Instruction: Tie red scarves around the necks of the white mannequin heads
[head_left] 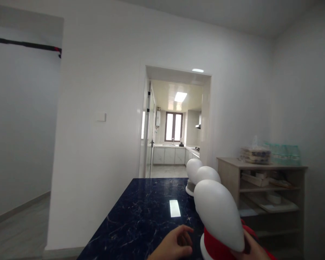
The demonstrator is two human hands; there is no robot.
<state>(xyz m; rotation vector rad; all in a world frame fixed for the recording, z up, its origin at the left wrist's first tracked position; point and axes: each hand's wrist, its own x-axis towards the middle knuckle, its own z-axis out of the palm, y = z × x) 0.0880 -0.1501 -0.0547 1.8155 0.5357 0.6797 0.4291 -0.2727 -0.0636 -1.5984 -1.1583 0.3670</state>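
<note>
A smooth white egg-shaped mannequin head (216, 213) leans toward me at the table's right edge. Red cloth (216, 243) goes round its neck above a round white base. More red cloth shows behind it on the right. My right hand (251, 247) is closed at that cloth, against the head's right side, with its fingertips partly hidden. Left of the base, my left hand (176, 242) is over the table, fingers loosely curled and apart from the thumb, holding nothing. Two more white heads, one in the middle (207, 173) and a far one (194, 169), stand behind.
The dark blue marbled table (141, 213) runs away from me. A wooden shelf unit (260, 166) at the right carries bottles (285, 153) and a stacked package (256, 154). Beyond the table, a doorway (143, 119) opens onto a kitchen.
</note>
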